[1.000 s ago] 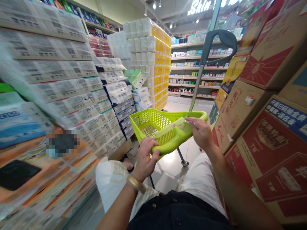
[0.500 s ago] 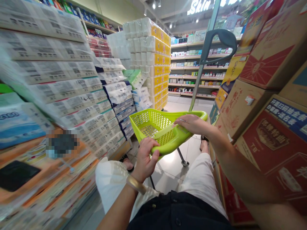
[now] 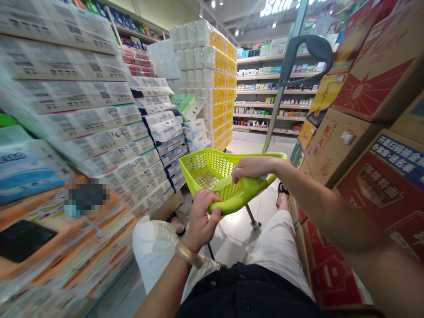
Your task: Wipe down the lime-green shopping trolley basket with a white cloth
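Presently, the left grip (image 3: 200, 217) clasps the lime-green plastic cart handle (image 3: 239, 201), but whether the right grip (image 3: 253, 167) over it is closed, I cannot tell.

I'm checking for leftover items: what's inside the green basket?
The green basket shows a grated floor and perforated far wall, no goods visible. The right hand and handle hide part of the near side.

Compared with a second ago, the right hand (image 3: 253, 168) is placed nearer the left hand (image 3: 200, 214), across the green cart handle (image 3: 243, 198), with its fingers bent downward. The clear panel (image 3: 264, 177) is mostly covered by it. Below the right wrist, a dark shoe (image 3: 282, 189) is revealed; beneath that forearm, red boxes (image 3: 331, 271) are uncovered.
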Demonstrator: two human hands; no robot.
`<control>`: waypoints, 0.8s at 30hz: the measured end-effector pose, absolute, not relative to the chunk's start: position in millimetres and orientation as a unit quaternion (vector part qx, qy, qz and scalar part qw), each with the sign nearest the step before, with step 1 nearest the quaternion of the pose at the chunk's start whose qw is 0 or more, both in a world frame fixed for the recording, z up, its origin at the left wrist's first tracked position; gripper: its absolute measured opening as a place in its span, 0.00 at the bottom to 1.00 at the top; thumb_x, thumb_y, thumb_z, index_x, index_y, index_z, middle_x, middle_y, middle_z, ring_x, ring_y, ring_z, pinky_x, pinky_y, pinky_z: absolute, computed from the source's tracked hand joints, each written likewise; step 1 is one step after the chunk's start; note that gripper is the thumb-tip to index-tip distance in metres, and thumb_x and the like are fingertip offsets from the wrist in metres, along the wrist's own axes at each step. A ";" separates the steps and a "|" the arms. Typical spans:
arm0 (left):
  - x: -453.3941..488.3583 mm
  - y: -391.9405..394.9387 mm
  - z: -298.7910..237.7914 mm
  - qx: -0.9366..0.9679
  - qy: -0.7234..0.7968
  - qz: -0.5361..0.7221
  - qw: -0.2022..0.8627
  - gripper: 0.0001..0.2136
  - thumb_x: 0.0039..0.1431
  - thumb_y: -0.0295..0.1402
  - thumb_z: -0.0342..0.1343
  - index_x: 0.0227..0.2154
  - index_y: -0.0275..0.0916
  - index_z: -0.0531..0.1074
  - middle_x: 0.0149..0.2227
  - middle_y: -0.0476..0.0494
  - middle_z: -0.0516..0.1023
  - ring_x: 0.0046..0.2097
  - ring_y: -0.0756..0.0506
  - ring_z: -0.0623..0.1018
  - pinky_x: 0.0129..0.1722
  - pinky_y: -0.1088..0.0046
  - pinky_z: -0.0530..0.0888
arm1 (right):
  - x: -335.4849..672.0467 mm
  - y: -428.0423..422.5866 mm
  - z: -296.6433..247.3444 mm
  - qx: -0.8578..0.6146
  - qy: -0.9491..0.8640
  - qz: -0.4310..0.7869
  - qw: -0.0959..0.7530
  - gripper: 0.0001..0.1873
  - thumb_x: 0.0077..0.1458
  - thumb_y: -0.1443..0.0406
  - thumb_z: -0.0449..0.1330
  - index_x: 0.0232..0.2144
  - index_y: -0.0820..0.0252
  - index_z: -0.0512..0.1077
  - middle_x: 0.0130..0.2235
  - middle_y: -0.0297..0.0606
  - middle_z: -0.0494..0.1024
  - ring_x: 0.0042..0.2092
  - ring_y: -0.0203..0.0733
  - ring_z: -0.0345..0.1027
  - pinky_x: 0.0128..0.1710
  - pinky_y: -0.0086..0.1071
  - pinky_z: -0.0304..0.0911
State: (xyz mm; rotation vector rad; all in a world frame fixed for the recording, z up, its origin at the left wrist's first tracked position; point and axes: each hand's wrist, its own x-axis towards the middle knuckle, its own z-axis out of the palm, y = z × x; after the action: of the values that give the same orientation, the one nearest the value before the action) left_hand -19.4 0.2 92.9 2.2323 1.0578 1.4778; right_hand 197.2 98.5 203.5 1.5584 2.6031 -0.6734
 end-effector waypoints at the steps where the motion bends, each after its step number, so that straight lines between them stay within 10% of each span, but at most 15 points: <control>1: -19.7 0.2 92.8 0.769 0.363 0.510 0.132 0.14 0.64 0.43 0.43 0.31 0.42 0.68 0.33 0.44 0.72 0.40 0.42 0.70 0.44 0.61 0.68 | 196.3 97.7 203.0 0.498 0.837 -0.227 0.015 0.24 0.60 0.49 0.53 0.37 0.60 0.81 0.30 0.36 0.83 0.29 0.36 0.72 0.32 0.27 0.63; 14: -28.1 5.5 94.7 0.789 0.346 0.493 0.122 0.16 0.64 0.44 0.42 0.31 0.42 0.69 0.34 0.42 0.74 0.40 0.42 0.72 0.45 0.60 0.68 | 209.0 98.6 198.1 0.571 0.811 -0.126 0.013 0.27 0.64 0.51 0.48 0.25 0.61 0.76 0.27 0.40 0.79 0.26 0.38 0.71 0.27 0.28 0.60; 24: -55.6 18.9 94.7 0.764 0.368 0.506 0.160 0.20 0.63 0.51 0.42 0.28 0.42 0.69 0.35 0.40 0.75 0.42 0.41 0.74 0.46 0.59 0.71 | 208.7 73.0 167.7 0.491 0.850 -0.036 -0.186 0.17 0.65 0.60 0.50 0.40 0.54 0.79 0.46 0.38 0.82 0.48 0.45 0.76 0.49 0.35 0.68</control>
State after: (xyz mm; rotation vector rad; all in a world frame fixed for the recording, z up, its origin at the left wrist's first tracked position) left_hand -55.6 18.9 94.7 2.1811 1.0505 1.4457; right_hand 208.7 73.0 167.7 1.7571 3.0431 -0.1285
